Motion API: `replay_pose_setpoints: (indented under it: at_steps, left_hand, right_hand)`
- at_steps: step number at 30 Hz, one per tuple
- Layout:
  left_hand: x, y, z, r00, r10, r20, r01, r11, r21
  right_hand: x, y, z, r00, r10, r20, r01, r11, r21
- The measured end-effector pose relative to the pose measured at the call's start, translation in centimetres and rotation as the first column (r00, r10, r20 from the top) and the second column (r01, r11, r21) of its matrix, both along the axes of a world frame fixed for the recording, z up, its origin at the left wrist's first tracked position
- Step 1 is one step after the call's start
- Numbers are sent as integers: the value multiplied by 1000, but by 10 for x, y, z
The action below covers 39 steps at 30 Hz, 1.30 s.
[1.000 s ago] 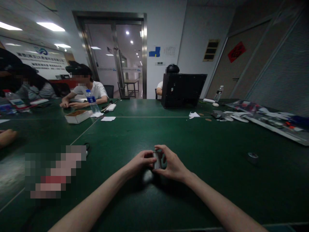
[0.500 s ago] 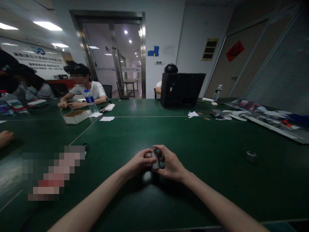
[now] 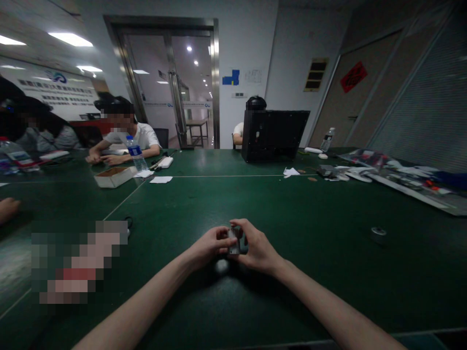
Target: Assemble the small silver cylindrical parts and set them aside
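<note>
We've got a small grey metal-looking piece (image 3: 233, 247) held over the worktop (image 3: 314, 214): left hand (image 3: 211, 245) pinching its left side, right hand (image 3: 258, 245) spanning it top to bottom. We'd guess stiff, fairly light, maybe slippery; best gripped at both ends

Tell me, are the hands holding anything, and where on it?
A metal part: the left hand grips its left side, thumb across the near face; the right hand spans it from top to bottom.
</note>
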<state>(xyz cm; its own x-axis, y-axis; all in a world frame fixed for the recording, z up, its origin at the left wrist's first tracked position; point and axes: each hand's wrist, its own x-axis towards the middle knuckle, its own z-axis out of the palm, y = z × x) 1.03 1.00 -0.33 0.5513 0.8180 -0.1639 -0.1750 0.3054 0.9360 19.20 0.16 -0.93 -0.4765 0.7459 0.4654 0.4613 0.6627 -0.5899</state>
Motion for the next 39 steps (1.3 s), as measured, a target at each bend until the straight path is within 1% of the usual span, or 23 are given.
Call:
replay_pose_setpoints:
  at_steps: [3, 6, 8, 11, 13, 16, 19, 24, 27, 29, 31, 33, 36, 39]
  left_hand:
    - [0, 2, 1, 996, 61, -68, -56, 995, 80]
    - [-1, 4, 3, 981, 143, -134, -116, 975, 192]
    - [-2, 6, 3, 975, 157, -157, -118, 966, 232]
    - [-2, 8, -2, 977, 129, -171, -80, 960, 270]
    - [-1, 9, -6, 970, 112, -214, -42, 950, 310]
    - [0, 8, -10, 950, 107, -294, 11, 927, 375]
    - [0, 5, -8, 927, 109, -360, 62, 899, 433]
    - [0, 3, -3, 904, 139, -403, 80, 873, 481]
    - [-2, 3, -3, 897, 135, -420, 102, 863, 495]
    - [-3, 4, -3, 888, 140, -438, 119, 851, 512]
    - [-4, 4, -2, 876, 151, -458, 129, 841, 525]
    - [-6, 5, 0, 871, 144, -470, 139, 845, 516]
    - [-8, 6, 1, 873, 120, -472, 153, 853, 500]
    - [-9, 7, 3, 851, 131, -508, 179, 837, 516]
  right_hand:
    - [1, 0, 1, 1000, 22, 6, -22, 1000, -18]
    - [4, 1, 4, 999, 34, -20, -35, 997, -67]
    - [5, 1, 5, 998, 25, -55, -30, 995, -94]
    - [4, 3, 6, 994, -16, -108, 6, 995, -96]
    - [3, 4, 7, 993, -37, -116, 27, 996, -89]
    - [1, 4, 8, 995, -24, -96, 17, 997, -77]
    - [1, 4, 10, 997, -14, -79, 8, 997, -71]
    - [-1, 3, 12, 996, -2, -87, -3, 998, -66]
    - [2, 4, 17, 990, -27, -135, 19, 998, -54]
    - [7, 6, 22, 988, -65, -139, 55, 996, -75]
    - [13, 10, 26, 991, -88, -97, 75, 989, -127]
    - [20, 14, 27, 998, -63, -15, 58, 979, -194]
    - [25, 18, 20, 991, 40, 127, -4, 962, -273]
    - [24, 20, 9, 957, 110, 268, -36, 964, -265]
